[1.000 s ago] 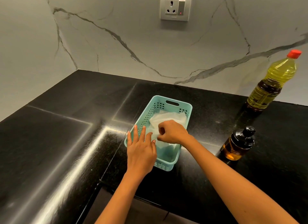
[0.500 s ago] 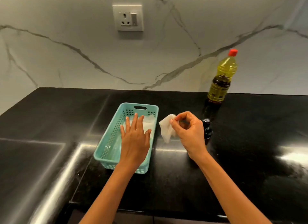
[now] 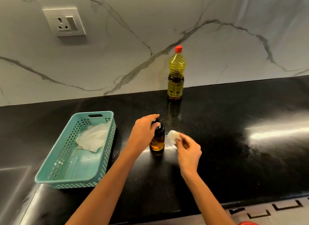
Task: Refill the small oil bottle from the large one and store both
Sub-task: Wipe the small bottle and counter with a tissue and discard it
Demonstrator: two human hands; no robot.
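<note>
Left hand (image 3: 143, 131) grips the black cap of the small oil bottle (image 3: 157, 141), likely steadying it or readying to unscrew. Right hand (image 3: 189, 151) pinches a wadded tissue (image 3: 173, 136) just beside it, probably for drips. Large oil bottle (image 3: 176, 74) stands capped, well beyond both hands. Teal basket (image 3: 108, 146) sits left of the left hand, lined with a second tissue (image 3: 93, 139); likely the storage spot.

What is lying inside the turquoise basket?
Inside the basket, only a crumpled white tissue lies toward its far end; the rest of the floor is bare. Whatever is under the tissue is covered.
</note>
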